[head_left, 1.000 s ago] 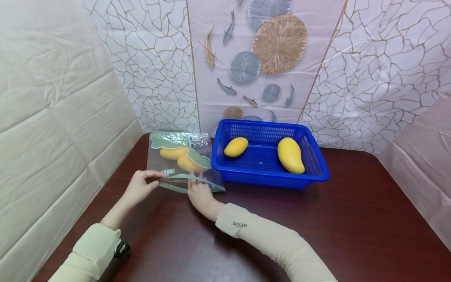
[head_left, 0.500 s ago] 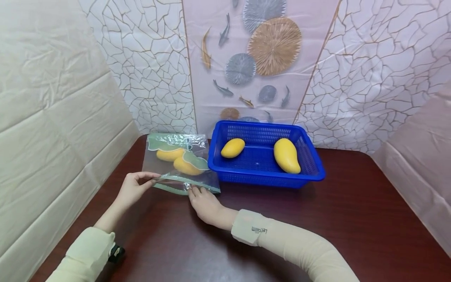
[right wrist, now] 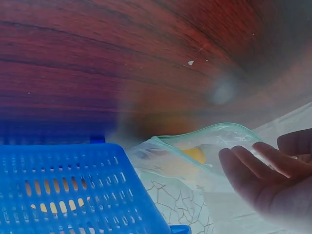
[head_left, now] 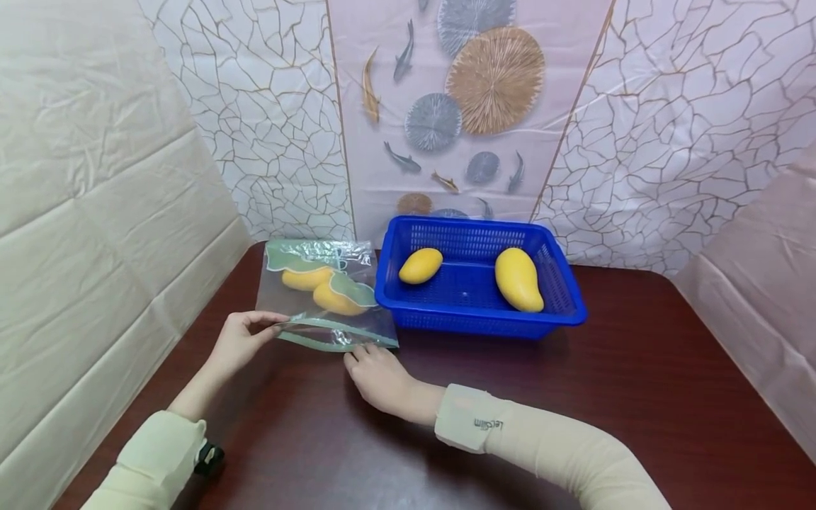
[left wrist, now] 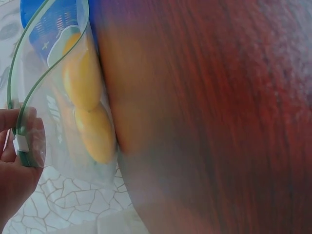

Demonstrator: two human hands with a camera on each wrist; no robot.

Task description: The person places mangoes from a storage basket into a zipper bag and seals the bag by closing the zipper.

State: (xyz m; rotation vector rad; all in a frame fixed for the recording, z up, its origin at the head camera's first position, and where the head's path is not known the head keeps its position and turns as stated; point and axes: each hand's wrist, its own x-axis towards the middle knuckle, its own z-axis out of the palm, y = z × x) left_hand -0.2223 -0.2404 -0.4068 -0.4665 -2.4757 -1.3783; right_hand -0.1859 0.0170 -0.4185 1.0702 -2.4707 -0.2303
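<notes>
A clear slider zip bag (head_left: 274, 296) with green printing and a green zip edge lies at the left of the table, two yellow mangoes (left wrist: 85, 83) inside. Its mouth gapes, the two green edges apart. My left hand (head_left: 239, 343) pinches the left corner of the mouth between thumb and fingers, beside a small white slider (left wrist: 21, 143). At the right half of the mouth is my right hand (head_left: 381, 375), its loosely bent fingers (right wrist: 243, 163) right by the green edge and holding nothing.
Against the bag's right side stands a blue plastic basket (head_left: 474, 322). It holds a smaller mango (head_left: 421, 265) at left and a larger mango (head_left: 518, 280) at right. Patterned cloth (head_left: 287, 106) hangs behind the dark wooden table (head_left: 637, 397).
My right hand has drawn back from inside the bag's mouth, toward me and slightly right. The left hand keeps its pinch on the corner. The head view has shifted slightly.
</notes>
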